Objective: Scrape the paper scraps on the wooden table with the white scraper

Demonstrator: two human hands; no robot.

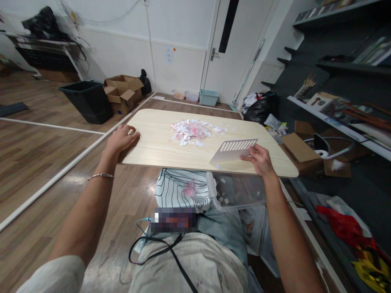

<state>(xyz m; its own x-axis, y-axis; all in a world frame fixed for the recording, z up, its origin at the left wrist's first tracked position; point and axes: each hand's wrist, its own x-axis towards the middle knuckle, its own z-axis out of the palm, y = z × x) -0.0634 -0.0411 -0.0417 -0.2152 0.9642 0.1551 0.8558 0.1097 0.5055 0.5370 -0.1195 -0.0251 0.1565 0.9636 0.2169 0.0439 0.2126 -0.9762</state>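
A pale wooden table top point(159, 142) lies in front of me. My left hand point(122, 138) grips its near left edge, fingers curled over the rim. My right hand point(259, 159) holds a white slotted plastic scraper point(233, 149), its edge resting on the table near the front right. A heap of torn white and pink paper scraps point(191, 132) lies in the middle of the table, left of the scraper. Under the table's front edge a clear plastic bin point(241, 191) holds a few scraps.
On the floor to the left stand a black bin point(87, 99) and open cardboard boxes point(124, 93). A teal basket point(209, 97) sits by the white door. Black bags, boxes and shelves point(342, 114) crowd the right side.
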